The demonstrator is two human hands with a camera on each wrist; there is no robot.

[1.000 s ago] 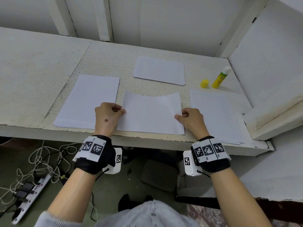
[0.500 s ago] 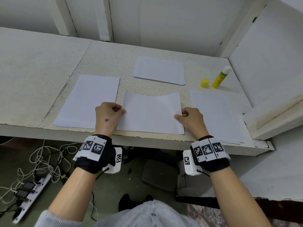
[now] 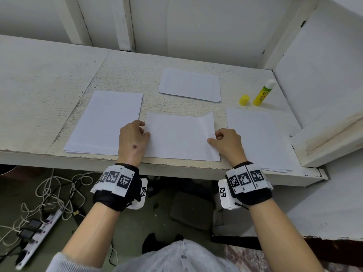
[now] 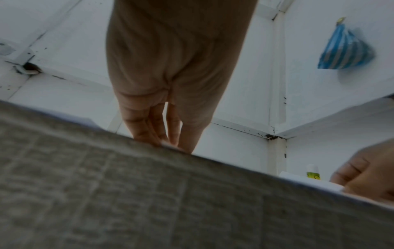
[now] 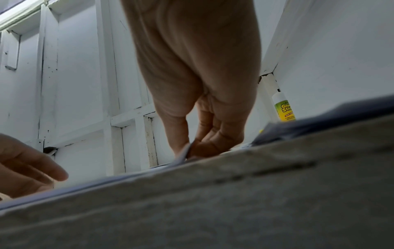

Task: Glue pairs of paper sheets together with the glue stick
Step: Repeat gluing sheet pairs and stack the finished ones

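Left hand and right hand each pinch a side edge of the white paper sheet at the rough white surface centre, likely aligning it. Uncapped yellow-green glue stick stands far right, yellow cap beside.

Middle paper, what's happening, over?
Left hand and right hand pinch middle paper at its side edges. Paper flat on table. Glue stick uncapped, cap beside it. Nothing blocking.

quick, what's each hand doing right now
Left hand: pinching the left edge of the middle sheet.
Right hand: pinching that sheet's right edge.
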